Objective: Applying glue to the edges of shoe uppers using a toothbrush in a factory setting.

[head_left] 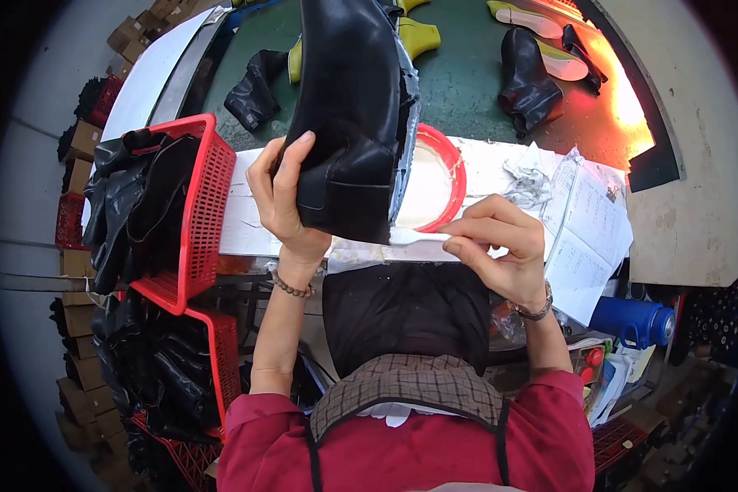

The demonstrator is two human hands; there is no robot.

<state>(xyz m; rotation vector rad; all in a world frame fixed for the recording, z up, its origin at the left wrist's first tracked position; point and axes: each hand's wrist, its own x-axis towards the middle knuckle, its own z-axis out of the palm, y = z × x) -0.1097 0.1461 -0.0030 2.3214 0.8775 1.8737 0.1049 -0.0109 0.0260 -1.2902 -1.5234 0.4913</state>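
Above the surface's near edge: black boot point(348, 115) raised, sole side turned right, left hand point(283, 201) clenched round its heel. Right hand point(500, 246) pinching a white brush point(414, 236) at the sole rim. Probably light, supple leather, stiff only at sole; best held at heel. Toe cut off; bowl point(443, 176) half hidden.

You face a green-topped bench point(459, 82) with an orange-red glow point(623, 98) along its right edge. Pale grey floor point(33, 98) curves away on your left, where cardboard boxes point(78, 139) are stacked beside red crates point(201, 205) of dark leather pieces
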